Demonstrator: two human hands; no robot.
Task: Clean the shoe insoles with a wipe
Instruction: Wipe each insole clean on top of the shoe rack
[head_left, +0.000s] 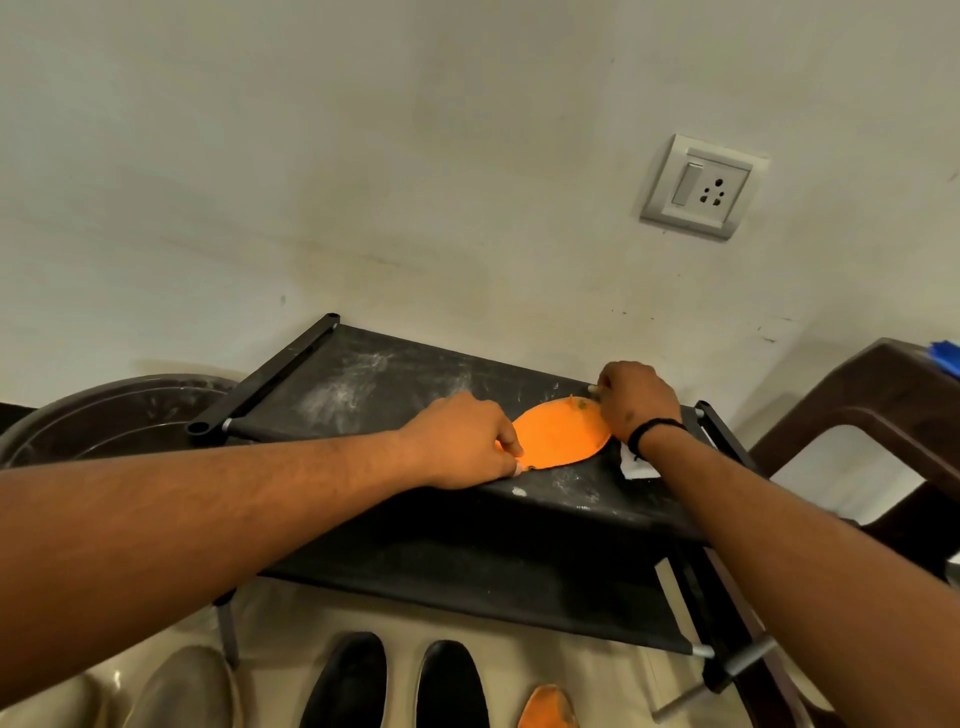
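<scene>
An orange insole (561, 435) lies flat on the top shelf of a dusty black shoe rack (374, 384). My left hand (462, 441) grips its near left end with curled fingers. My right hand (636, 402) pinches the far right end, with a small pale scrap showing at its fingertips. A white wipe (636, 464) lies on the shelf under my right wrist, mostly hidden. A second orange insole (548, 706) lies on the floor below.
A pair of black shoes (400, 686) and a grey pair (182, 691) stand on the floor under the rack. A brown plastic chair (852, 405) is at the right, a dark round tub (104, 415) at the left. A wall socket (701, 186) sits above.
</scene>
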